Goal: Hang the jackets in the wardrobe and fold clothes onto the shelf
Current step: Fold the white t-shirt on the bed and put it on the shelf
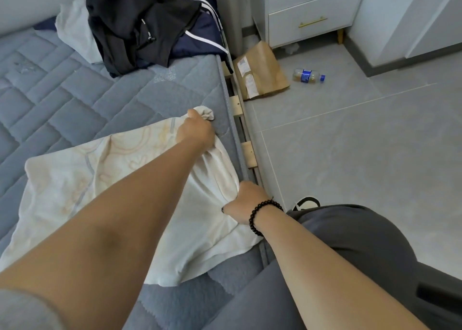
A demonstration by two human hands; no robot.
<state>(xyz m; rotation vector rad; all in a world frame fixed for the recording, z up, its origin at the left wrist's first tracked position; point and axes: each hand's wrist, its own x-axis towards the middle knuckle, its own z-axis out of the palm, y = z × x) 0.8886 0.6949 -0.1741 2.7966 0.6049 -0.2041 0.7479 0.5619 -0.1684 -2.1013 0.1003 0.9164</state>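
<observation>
Both arms reach out, left hand (196,129) and right hand (246,202) each with a closed grip on the white garment (105,179).

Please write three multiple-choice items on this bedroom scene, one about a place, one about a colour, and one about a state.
1. Where does the plastic bottle lie?
A. On the mattress
B. On the floor tiles beside the paper bag
C. On the nightstand

2. What colour is the jacket on top of the pile at the head of the bed?
A. Black
B. Red
C. Yellow

3. What are the two hands doing with the pale printed garment?
A. Both hover above it
B. Only one touches it
C. Both grip it near the mattress edge

Answers:
1. B: the bottle rests on its side on the floor, right of the paper bag.
2. A: the black jacket lies over a navy striped one.
3. C: the left hand and right hand each hold bunched cloth of the pale garment.
</observation>
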